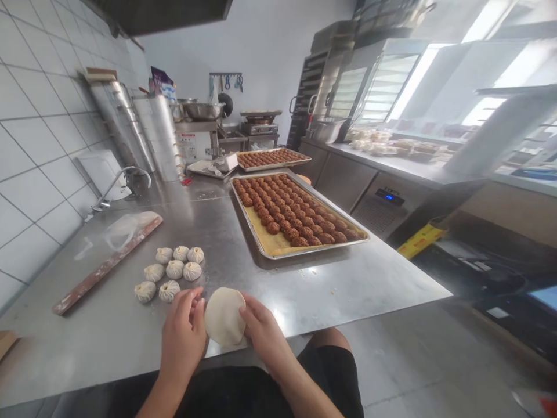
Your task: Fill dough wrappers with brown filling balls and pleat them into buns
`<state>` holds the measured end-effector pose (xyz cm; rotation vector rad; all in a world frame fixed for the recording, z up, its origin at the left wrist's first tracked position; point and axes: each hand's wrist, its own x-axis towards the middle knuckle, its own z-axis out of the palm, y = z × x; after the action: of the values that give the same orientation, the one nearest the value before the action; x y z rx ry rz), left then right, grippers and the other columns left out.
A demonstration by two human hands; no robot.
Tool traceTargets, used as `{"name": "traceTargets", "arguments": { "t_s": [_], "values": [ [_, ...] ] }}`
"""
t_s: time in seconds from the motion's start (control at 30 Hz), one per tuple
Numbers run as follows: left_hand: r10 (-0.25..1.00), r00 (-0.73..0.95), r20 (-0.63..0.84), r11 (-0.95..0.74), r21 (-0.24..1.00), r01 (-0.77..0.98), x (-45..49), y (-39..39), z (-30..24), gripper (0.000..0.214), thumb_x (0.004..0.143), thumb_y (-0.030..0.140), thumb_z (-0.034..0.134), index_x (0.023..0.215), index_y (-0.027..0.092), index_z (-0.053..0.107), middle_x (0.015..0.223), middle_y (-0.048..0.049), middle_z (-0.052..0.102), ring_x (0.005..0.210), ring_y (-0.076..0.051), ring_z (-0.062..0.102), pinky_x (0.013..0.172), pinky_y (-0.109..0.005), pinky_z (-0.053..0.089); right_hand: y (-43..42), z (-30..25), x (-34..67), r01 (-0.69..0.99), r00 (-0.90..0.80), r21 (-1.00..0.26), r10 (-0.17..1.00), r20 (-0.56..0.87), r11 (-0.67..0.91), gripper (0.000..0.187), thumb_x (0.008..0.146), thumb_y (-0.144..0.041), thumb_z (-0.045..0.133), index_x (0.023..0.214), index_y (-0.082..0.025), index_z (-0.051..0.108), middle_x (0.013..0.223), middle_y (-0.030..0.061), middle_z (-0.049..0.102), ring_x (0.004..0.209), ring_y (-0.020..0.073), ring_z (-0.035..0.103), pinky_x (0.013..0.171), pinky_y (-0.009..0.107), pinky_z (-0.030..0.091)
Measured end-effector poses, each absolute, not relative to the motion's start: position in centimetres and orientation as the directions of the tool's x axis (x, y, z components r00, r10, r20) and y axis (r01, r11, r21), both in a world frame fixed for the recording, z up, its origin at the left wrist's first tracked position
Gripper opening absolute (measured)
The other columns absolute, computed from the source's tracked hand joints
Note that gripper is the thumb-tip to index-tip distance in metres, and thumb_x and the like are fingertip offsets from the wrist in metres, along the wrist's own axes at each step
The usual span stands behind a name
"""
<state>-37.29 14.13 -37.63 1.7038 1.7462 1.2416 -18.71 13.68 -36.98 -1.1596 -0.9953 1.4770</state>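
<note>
A round, flat dough wrapper (pixel 225 316) hangs above the front edge of the steel table. My right hand (pixel 261 331) pinches its right edge, thumb on the near face. My left hand (pixel 185 328) is at the wrapper's left edge with fingers loosely bent and thumb apart from them; whether it touches the dough I cannot tell. Just beyond my left hand sit several pleated buns (pixel 174 269) in loose rows. Farther off, a metal tray (pixel 265 255) lined with yellow paper carries rows of brown filling balls (pixel 298 217).
A floury wooden strip (pixel 108 264) lies on the steel table (pixel 304 302) at left, by a plastic bag (pixel 126 226). Behind are a faucet (pixel 126 180), stacked steel steamers (pixel 159 136) and a second tray of balls (pixel 274 157). The table's right edge borders the floor.
</note>
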Motion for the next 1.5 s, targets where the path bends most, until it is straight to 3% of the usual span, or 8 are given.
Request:
{"name": "traceTargets", "arguments": {
  "t_s": [0.17, 0.4, 1.0, 1.13, 1.27, 1.37, 1.43, 1.5],
  "values": [
    [0.996, 0.083, 0.011, -0.051, 0.870, 0.490, -36.6, 11.5, -38.7, 0.027, 0.097, 0.048, 0.057, 0.107, 0.027, 0.072, 0.102, -0.0043, 0.074, 0.086, -0.021, 0.070, 0.075, -0.031, 0.057, 10.8, -38.0, -18.6, -0.478, -0.127, -0.820, 0.949, -0.290, -0.314, 0.039, 0.083, -0.035, 0.070, 0.120, -0.022, 0.073, 0.122, 0.0109, 0.076, 0.116, 0.0301, 0.070, 0.103, 0.047, 0.054],
    [0.990, 0.110, -0.085, 0.026, 0.891, 0.454, -35.1, 11.5, -38.5, 0.024, 0.090, 0.048, 0.069, 0.097, 0.025, 0.070, 0.094, -0.0021, 0.074, 0.078, -0.019, 0.069, 0.071, -0.029, 0.055, 9.0, -39.7, -20.5, -0.374, -0.011, -0.886, 0.956, -0.293, -0.275, 0.037, 0.088, -0.038, 0.070, 0.122, -0.024, 0.073, 0.126, 0.0081, 0.075, 0.121, 0.0294, 0.069, 0.114, 0.052, 0.048],
    [0.985, 0.133, -0.109, 0.048, 0.917, 0.395, -35.5, 12.0, -38.2, 0.025, 0.092, 0.046, 0.064, 0.095, 0.024, 0.073, 0.092, -0.0039, 0.074, 0.080, -0.020, 0.069, 0.072, -0.030, 0.055, 8.5, -39.0, -20.9, -0.303, -0.028, -0.927, 0.975, -0.222, -0.220, 0.036, 0.095, -0.036, 0.062, 0.128, -0.025, 0.072, 0.125, 0.0069, 0.075, 0.118, 0.0279, 0.070, 0.115, 0.051, 0.048],
    [0.992, 0.121, -0.036, -0.018, 0.907, 0.420, -35.7, 12.3, -37.5, 0.020, 0.092, 0.041, 0.063, 0.089, 0.023, 0.070, 0.093, -0.0044, 0.069, 0.079, -0.019, 0.065, 0.072, -0.030, 0.052, 8.8, -38.8, -20.7, -0.270, 0.000, -0.942, 0.978, -0.207, -0.200, 0.030, 0.093, -0.034, 0.063, 0.118, -0.024, 0.075, 0.122, 0.0074, 0.076, 0.116, 0.0276, 0.070, 0.110, 0.049, 0.052],
    [0.983, 0.165, -0.075, 0.033, 0.970, 0.240, -36.5, 12.6, -35.3, 0.020, 0.090, 0.038, 0.063, 0.080, 0.020, 0.065, 0.105, -0.0066, 0.068, 0.091, -0.021, 0.065, 0.079, -0.030, 0.053, 10.1, -38.0, -20.1, -0.334, 0.014, -0.919, 0.973, -0.229, -0.211, 0.034, 0.093, -0.045, 0.066, 0.118, -0.023, 0.073, 0.123, 0.0090, 0.075, 0.117, 0.0284, 0.069, 0.106, 0.048, 0.054],
    [0.964, 0.202, -0.173, 0.176, 0.984, 0.001, -37.3, 12.7, -33.6, 0.023, 0.086, 0.039, 0.064, 0.076, 0.019, 0.059, 0.113, -0.0089, 0.070, 0.098, -0.024, 0.066, 0.082, -0.033, 0.055, 10.8, -36.7, -19.6, -0.362, -0.136, -0.887, 0.957, -0.255, -0.288, 0.045, 0.091, -0.055, 0.067, 0.120, -0.022, 0.073, 0.118, 0.0102, 0.076, 0.111, 0.0290, 0.071, 0.101, 0.048, 0.056],
    [0.955, 0.198, -0.220, 0.246, 0.962, -0.119, -37.8, 13.1, -33.2, 0.025, 0.083, 0.041, 0.066, 0.076, 0.020, 0.055, 0.106, -0.0083, 0.071, 0.089, -0.022, 0.066, 0.074, -0.031, 0.055, 11.0, -35.9, -19.3, -0.376, -0.245, -0.856, 0.929, -0.277, -0.355, 0.046, 0.089, -0.059, 0.068, 0.114, -0.020, 0.075, 0.108, 0.0097, 0.078, 0.103, 0.0279, 0.072, 0.095, 0.044, 0.057],
    [0.959, 0.141, -0.245, 0.262, 0.958, -0.119, -38.5, 13.8, -33.6, 0.027, 0.082, 0.044, 0.066, 0.078, 0.021, 0.054, 0.089, -0.0050, 0.069, 0.074, -0.018, 0.062, 0.062, -0.028, 0.050, 11.2, -35.4, -19.2, -0.391, -0.250, -0.835, 0.918, -0.309, -0.387, 0.044, 0.086, -0.059, 0.071, 0.105, -0.019, 0.077, 0.096, 0.0078, 0.078, 0.090, 0.0250, 0.073, 0.085, 0.039, 0.059]
  ]
}}
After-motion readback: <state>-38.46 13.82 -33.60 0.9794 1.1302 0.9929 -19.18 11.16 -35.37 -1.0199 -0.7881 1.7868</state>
